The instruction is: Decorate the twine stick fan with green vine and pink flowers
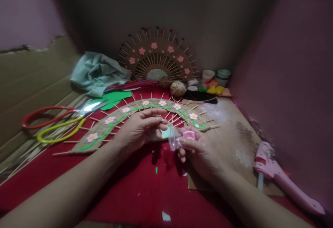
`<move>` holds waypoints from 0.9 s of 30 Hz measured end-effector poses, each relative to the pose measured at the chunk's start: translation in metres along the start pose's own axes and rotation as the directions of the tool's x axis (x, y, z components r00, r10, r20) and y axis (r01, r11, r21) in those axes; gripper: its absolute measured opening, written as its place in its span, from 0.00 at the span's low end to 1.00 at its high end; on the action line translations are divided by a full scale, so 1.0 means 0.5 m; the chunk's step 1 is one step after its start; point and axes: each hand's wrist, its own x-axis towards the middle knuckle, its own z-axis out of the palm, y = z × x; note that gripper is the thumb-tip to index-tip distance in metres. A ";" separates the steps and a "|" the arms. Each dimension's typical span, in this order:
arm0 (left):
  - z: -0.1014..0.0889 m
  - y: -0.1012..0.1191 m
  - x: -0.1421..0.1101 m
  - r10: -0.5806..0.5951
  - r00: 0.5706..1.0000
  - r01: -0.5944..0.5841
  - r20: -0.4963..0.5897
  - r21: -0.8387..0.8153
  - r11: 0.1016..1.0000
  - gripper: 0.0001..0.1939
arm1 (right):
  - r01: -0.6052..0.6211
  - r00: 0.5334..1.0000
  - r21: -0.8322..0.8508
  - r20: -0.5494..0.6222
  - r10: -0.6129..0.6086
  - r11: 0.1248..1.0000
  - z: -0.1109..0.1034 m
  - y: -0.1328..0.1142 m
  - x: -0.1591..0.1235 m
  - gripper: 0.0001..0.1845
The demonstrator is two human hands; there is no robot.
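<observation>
By the near edge of the twine-woven fan, my right hand pinches a clear bag of pink clay; my left hand curls inward, its hold unclear.

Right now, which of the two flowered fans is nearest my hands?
The front fan, with plain stick ends; the back fan, farther off, has some dark-tipped sticks.

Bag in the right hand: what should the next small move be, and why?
Probably bring the left hand to the clear end of the bag: the right hand holds it by the pink lump, with that end facing the left hand close by. Whether that hand pinches anything is unclear.
</observation>
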 end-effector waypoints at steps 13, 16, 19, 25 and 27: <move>-0.004 0.007 0.003 -0.065 0.998 0.064 -0.010 -0.042 0.997 0.08 | -0.021 1.000 -0.007 0.003 0.021 1.000 0.000 0.000 -0.003 0.11; -0.009 0.005 0.008 -0.060 0.998 0.059 -0.013 -0.097 0.994 0.09 | -0.020 1.000 -0.019 0.000 0.020 1.000 0.000 -0.002 -0.002 0.10; -0.011 0.007 0.010 -0.025 0.999 0.028 0.022 -0.124 0.992 0.15 | -0.027 1.000 -0.021 -0.006 0.027 0.999 0.000 -0.001 -0.001 0.12; -0.013 0.010 0.006 -0.013 1.000 0.015 0.025 -0.109 0.994 0.10 | -0.043 0.999 -0.016 0.004 0.043 0.999 -0.005 0.004 0.001 0.12; -0.014 0.009 0.006 -0.003 1.000 0.004 0.006 -0.099 0.995 0.09 | -0.045 0.999 -0.006 0.006 0.045 0.999 -0.007 0.005 0.001 0.12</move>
